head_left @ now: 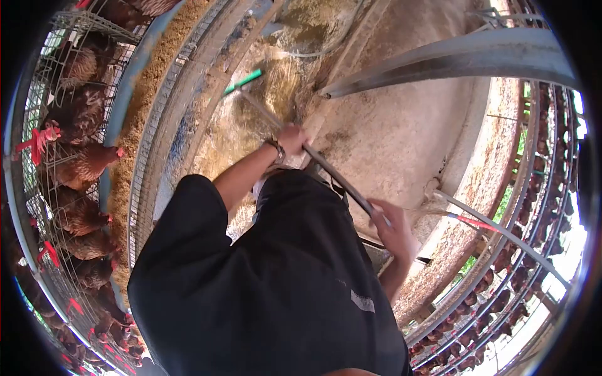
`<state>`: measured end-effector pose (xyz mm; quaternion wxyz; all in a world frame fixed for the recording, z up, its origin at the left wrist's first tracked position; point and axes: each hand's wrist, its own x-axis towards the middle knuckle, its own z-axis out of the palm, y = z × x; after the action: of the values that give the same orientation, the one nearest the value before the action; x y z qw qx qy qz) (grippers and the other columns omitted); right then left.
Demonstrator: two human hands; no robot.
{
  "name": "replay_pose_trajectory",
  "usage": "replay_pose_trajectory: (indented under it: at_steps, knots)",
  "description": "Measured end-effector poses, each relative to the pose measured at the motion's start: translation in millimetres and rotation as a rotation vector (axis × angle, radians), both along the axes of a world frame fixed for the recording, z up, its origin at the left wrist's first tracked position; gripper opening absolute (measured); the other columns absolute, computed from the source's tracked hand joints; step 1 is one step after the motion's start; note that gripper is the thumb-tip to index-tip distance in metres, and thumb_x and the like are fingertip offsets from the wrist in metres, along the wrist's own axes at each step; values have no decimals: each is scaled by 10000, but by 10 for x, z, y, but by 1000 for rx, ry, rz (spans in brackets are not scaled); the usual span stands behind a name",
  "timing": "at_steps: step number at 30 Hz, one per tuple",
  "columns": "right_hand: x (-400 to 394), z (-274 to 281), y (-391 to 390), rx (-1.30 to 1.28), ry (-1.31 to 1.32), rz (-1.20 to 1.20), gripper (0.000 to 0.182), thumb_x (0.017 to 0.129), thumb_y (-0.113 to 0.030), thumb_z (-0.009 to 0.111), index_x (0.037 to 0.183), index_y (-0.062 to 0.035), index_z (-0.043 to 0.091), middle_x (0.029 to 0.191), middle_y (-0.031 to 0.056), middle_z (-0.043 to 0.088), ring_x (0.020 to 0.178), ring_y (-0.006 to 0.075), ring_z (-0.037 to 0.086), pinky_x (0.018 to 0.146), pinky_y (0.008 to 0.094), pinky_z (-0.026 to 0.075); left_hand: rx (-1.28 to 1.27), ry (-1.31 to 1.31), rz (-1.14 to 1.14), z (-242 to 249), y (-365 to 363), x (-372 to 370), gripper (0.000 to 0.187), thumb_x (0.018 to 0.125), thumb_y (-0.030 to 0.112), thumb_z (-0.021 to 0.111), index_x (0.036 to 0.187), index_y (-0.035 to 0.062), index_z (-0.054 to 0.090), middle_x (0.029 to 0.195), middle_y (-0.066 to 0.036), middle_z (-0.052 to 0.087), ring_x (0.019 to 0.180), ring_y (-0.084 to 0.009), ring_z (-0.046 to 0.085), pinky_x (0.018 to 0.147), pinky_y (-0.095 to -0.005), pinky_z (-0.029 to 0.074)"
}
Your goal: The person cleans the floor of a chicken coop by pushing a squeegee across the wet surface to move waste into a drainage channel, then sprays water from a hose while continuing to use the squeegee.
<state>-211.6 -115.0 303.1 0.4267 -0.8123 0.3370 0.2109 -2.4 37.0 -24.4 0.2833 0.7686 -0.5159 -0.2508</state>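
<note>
Grip: left hand [292, 139] and right hand [392, 228] clasp a long grey pole [339, 178]; slick, wet brown floor [276, 88] could make its narrow green head [243, 81] skid.

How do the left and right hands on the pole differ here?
The left hand holds the pole nearer its green head; the right hand holds it farther from that head. The left hand has a dark band at the wrist, while none shows on the right hand. The left forearm is largely in view; the right forearm is partly hidden behind the black shirt. Both hands are bare and hold the same pole.
</note>
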Motion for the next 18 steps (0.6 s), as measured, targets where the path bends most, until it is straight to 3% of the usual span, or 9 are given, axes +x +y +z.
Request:
replay_pose_trajectory:
  at_steps: [2,4,6,8,11,15,18]
  knots:
    - [314,-387,121,-26,-36,21,286,902,-145,530,1149,-36,624,787,197,662,730,291,670,676,367,495,-138,-29,137,-423,43,354,173,610,154,709,699,141,560,677,-77,596,684,-291,610,600,-425,472]
    - [526,-965,267,-17,-194,50,285,900,-145,507,1142,-44,618,848,262,641,789,410,640,716,426,489,-14,30,198,-752,79,683,211,622,134,735,748,112,566,724,-74,593,732,-294,607,661,-418,483]
    - [726,-1364,441,28,-135,108,291,897,-132,484,1138,-23,606,906,295,621,861,463,600,756,480,469,72,-45,137,-924,172,885,391,654,185,785,962,91,564,963,-125,595,974,-317,572,815,-418,470]
    - [688,-1444,507,-35,-104,210,306,902,-133,474,1159,-10,585,926,295,620,887,472,589,775,506,456,250,-97,89,-989,193,905,511,669,205,796,1092,83,537,1054,-137,569,1047,-335,535,910,-426,441]
    - [547,-1361,514,-29,-23,260,331,912,-144,463,1193,4,556,951,297,618,926,478,577,804,527,445,182,-8,108,-1190,214,757,648,657,173,805,1221,88,496,1105,-151,557,1100,-346,506,995,-433,390]
    - [336,-1095,440,37,117,175,357,921,-164,464,1233,-6,533,1003,299,612,972,473,568,850,515,442,206,152,75,-1127,139,522,806,619,74,796,1331,120,422,1182,-178,528,1155,-355,473,1025,-436,360]
    - [245,-806,404,-45,21,154,359,912,-171,485,1232,-19,544,1045,291,611,1012,456,565,882,495,436,136,183,46,-1075,113,376,811,618,39,763,1343,146,415,1187,-180,520,1145,-356,473,1004,-443,377]
